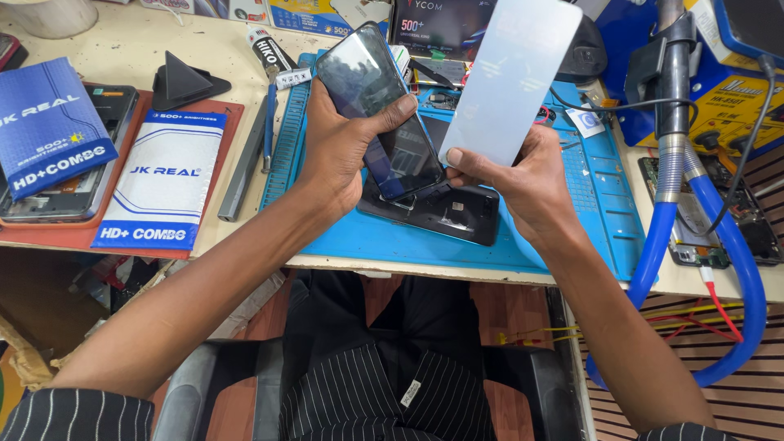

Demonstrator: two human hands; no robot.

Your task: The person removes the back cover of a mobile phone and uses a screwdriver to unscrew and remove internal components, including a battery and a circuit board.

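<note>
My left hand (339, 151) grips a dark phone display panel (377, 106), tilted up over the blue work mat (588, 208), with my thumb across its glass. My right hand (523, 175) pinches the lower edge of a pale translucent protective film sheet (510, 73) that stands up beside the panel. Under both hands a black phone body (445, 212) lies flat on the mat, partly hidden by the panel.
White-and-blue flat boxes (163, 180) and a blue box (49, 122) lie at the left on a red mat, with a black wedge stand (184, 82) behind. A thick blue hose (739, 269) with a metal nozzle hangs at the right. Tweezers (269, 122) rest by the mat's left edge.
</note>
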